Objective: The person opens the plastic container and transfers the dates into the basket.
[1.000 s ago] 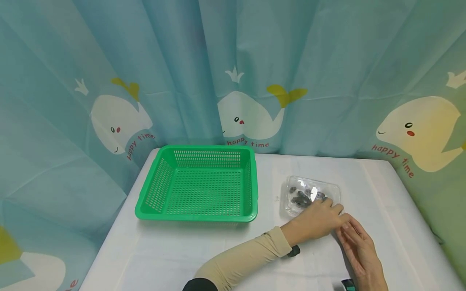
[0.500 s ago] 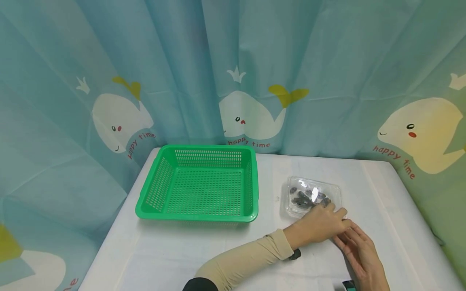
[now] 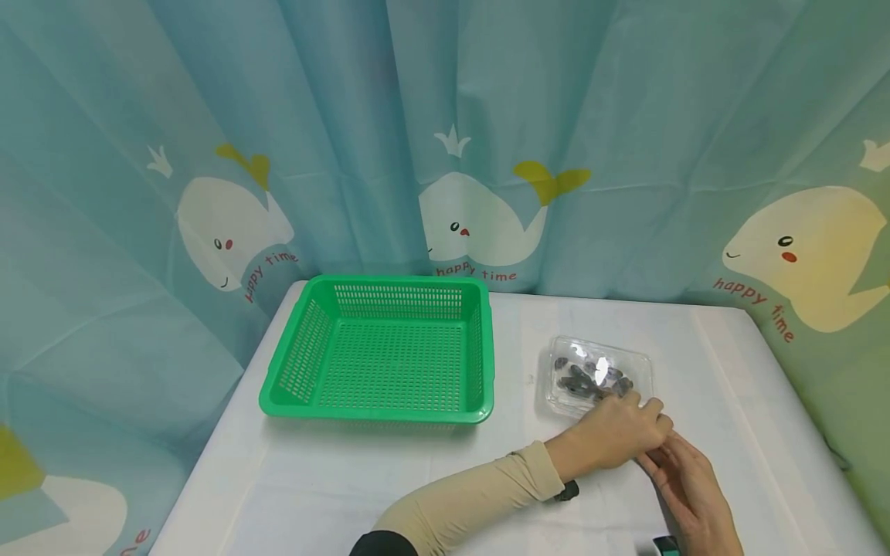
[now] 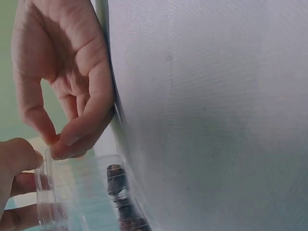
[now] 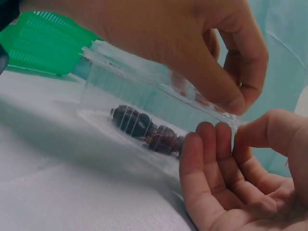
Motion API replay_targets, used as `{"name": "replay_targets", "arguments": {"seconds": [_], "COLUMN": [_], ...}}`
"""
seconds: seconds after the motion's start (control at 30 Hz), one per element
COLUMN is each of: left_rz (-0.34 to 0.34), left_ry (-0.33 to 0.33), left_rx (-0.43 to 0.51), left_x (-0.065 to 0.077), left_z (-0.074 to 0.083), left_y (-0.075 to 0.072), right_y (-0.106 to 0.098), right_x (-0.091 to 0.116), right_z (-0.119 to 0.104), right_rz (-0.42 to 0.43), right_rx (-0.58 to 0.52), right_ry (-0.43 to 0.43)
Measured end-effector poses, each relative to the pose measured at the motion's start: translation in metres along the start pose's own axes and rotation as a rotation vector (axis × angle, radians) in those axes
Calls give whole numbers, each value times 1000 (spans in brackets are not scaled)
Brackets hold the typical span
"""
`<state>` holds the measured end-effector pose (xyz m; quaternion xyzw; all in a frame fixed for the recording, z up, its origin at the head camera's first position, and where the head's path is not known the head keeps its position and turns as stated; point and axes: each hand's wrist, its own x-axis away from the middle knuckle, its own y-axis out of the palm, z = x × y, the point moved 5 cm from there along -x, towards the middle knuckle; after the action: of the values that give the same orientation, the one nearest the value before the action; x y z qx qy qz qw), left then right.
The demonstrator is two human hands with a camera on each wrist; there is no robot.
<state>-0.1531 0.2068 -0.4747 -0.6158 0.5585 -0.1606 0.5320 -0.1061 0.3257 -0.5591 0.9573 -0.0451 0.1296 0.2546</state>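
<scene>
A clear plastic clamshell box (image 3: 636,367) with dark, reddish-brown pieces (image 3: 580,382) inside stands on the white table, its lid down. My left hand (image 3: 619,434), in a beige sleeve, reaches across from the left and pinches the box's rim between thumb and fingers. At the near right corner my right hand (image 3: 695,490) holds the rim edge (image 5: 231,120) between thumb and index finger, palm turned up. Both hands' fingertips meet closely there in the left wrist view. The pieces (image 4: 116,180) show through the ribbed side wall. The left hand hides the box's near right part.
A green plastic basket (image 3: 480,401) with slotted walls stands at the left of the table (image 3: 528,324), and nothing lies in it. Behind the table hangs a blue-green curtain (image 3: 348,116) printed with whales. A small black object (image 3: 568,491) shows beside the left cuff.
My left hand has slid slightly right and toward me along the box's near edge, uncovering more dark pieces. The right hand stays at the corner with its fingers shifted a little. The basket has not moved.
</scene>
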Motion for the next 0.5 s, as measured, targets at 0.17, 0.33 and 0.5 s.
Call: {"name": "replay_targets", "arguments": {"seconds": [0.17, 0.33, 0.5], "left_rz": [-4, 39, 88], "left_ry": [4, -16, -20], "left_rx": [-16, -39, -40], "left_x": [0, 1, 2], "left_z": [1, -1, -3], "left_y": [0, 0, 0], "right_y": [3, 3, 3], "right_x": [0, 1, 2], "right_z": [0, 0, -1], "right_rz": [24, 51, 35], "right_rx": [-30, -22, -17], "right_ry": [4, 9, 1]}}
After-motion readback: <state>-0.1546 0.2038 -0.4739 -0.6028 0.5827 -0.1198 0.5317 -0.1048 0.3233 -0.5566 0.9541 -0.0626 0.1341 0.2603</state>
